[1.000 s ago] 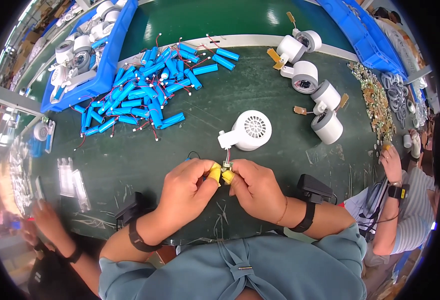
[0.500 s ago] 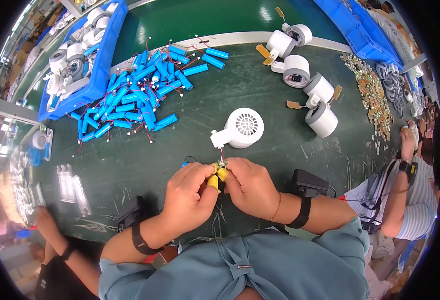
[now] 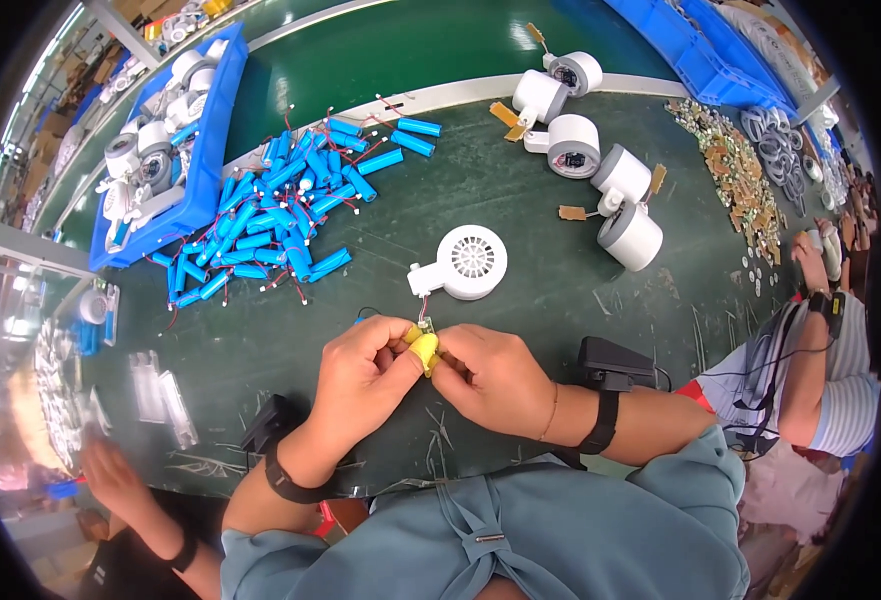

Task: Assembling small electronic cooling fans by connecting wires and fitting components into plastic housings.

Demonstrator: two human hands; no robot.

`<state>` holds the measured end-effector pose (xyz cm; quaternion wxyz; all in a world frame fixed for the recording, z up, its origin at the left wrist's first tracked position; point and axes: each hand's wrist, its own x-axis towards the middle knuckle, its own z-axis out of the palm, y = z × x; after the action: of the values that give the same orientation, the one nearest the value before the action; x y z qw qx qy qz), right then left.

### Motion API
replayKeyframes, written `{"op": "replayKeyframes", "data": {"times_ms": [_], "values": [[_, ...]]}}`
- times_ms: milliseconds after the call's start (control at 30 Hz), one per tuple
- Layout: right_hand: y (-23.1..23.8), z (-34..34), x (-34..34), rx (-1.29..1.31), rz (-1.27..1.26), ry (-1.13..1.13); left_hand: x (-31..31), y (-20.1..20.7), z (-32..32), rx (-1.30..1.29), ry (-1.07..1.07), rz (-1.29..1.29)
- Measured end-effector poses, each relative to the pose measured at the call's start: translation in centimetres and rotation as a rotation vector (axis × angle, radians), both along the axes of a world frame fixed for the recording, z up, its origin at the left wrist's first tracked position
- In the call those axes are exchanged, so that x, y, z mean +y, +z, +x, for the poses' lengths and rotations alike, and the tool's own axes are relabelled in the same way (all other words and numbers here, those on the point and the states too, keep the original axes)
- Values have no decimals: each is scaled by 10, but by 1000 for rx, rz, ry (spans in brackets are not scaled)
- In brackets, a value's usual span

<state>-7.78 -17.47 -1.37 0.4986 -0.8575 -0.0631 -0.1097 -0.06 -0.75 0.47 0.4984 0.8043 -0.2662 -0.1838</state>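
My left hand [image 3: 362, 372] and my right hand [image 3: 497, 378] meet in front of me, fingers pinched together. Yellow covers [image 3: 424, 351] wrap fingertips where the hands join. Between them they grip a small circuit board [image 3: 426, 326], mostly hidden by the fingers. Thin wires [image 3: 423, 306] run from it to the arm of a round white fan housing [image 3: 447, 272]. That housing lies just beyond my hands, its slotted grille facing up. A bit of blue with a dark wire [image 3: 363, 316] shows behind my left hand.
Blue wired cylindrical batteries [image 3: 285, 215] lie heaped at the left, beside a blue bin [image 3: 205, 180] of white housings. More white housings [image 3: 572, 142] stand at the far right, near a pile of small circuit boards [image 3: 735, 165]. Black devices [image 3: 615, 363] flank my forearms. Co-workers' arms [image 3: 810, 360] show on both sides.
The view has shifted slightly, so most things sit a little differently in it. My hands remain pinched at the circuit board, with the fingers slightly rearranged and less of the yellow covers separated.
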Motion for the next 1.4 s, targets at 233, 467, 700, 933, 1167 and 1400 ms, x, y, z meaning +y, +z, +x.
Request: {"op": "replayKeyframes", "data": {"times_ms": [233, 467, 700, 933, 1167, 1400], "values": [[-4, -1, 4, -86, -75, 16, 3, -5, 3, 243, 5, -51], [-3, -1, 3, -72, -64, 9, 5, -8, 3, 199, 35, -83], [-7, -3, 2, -47, -66, -3, 5, 1, 5, 265, 16, -63], [-10, -4, 3, -77, -107, 33, 2, -3, 1, 290, 23, -6], [-8, -5, 5, -106, -149, 39, -3, 0, 0, 342, 103, -50], [-10, -5, 6, -120, -182, 34, 0, -3, -1, 240, 50, -20]]}}
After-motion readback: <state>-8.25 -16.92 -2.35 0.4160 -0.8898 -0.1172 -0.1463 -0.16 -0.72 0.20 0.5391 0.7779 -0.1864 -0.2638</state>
